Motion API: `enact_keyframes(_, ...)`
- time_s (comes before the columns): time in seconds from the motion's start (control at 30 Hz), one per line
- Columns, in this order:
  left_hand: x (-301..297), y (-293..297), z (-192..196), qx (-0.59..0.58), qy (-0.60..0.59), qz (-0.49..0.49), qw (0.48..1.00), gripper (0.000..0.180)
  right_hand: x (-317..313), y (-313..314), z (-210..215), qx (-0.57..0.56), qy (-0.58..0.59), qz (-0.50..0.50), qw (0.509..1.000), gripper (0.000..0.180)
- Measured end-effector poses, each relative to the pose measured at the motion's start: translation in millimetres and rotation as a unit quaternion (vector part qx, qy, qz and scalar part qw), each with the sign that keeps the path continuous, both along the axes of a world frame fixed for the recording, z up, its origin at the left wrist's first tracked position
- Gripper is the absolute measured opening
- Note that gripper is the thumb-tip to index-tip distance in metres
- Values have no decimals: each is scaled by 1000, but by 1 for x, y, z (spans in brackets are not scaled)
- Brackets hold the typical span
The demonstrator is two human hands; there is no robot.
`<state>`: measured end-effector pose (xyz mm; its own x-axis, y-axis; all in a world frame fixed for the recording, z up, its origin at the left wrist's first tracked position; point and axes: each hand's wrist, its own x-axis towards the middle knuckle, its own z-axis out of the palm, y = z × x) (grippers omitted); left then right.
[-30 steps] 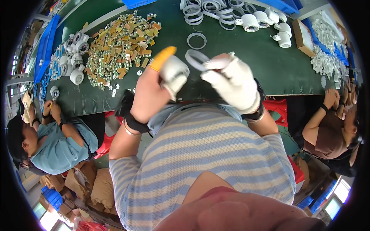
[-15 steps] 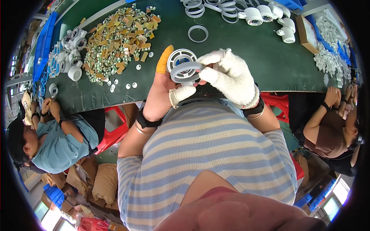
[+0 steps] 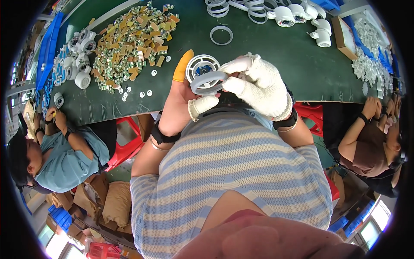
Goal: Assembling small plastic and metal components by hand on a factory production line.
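In my left hand (image 3: 179,99) sits a round white housing (image 3: 189,64) with a blue circuit board (image 3: 203,70) inside. That hand wears an orange finger cot and a white thumb cover, and its fingers curl round the housing. My right hand (image 3: 258,82), in a white knit glove, pinches a grey ring (image 3: 208,80) between thumb and fingers. The ring is tilted and overlaps the near part of the housing's open face. From this view I cannot tell whether the two touch all along the edge. Both hands are over the front edge of the green table (image 3: 276,52).
One loose grey ring (image 3: 221,35) lies ahead, with more rings (image 3: 215,8) behind it. A heap of small circuit boards (image 3: 133,45) spreads at left beside white housings (image 3: 82,56). At right stand more white units (image 3: 321,34) and clear plastic parts (image 3: 373,64). Co-workers sit on both sides.
The housing has turned slightly in my left hand, showing more of the blue board. My right hand still pinches the ring, almost unmoved.
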<state>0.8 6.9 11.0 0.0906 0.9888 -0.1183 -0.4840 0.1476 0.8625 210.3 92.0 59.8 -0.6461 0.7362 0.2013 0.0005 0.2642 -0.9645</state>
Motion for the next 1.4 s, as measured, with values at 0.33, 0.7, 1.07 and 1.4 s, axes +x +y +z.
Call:
enact_keyframes(0.33,2,-2,-5,8,-1,19,1000,102,-3,2,-23,103,10,-37,994,27)
enact_keyframes(0.7,-2,-3,-22,107,261,-101,954,79,-26,2,-33,222,-97,-82,967,41)
enact_keyframes(1.07,-96,48,-24,49,774,65,628,31,34,75,-48,121,-344,-119,924,58)
enact_keyframes(1.4,-136,69,-40,4,711,29,702,32,32,8,-42,370,-319,-161,858,21)
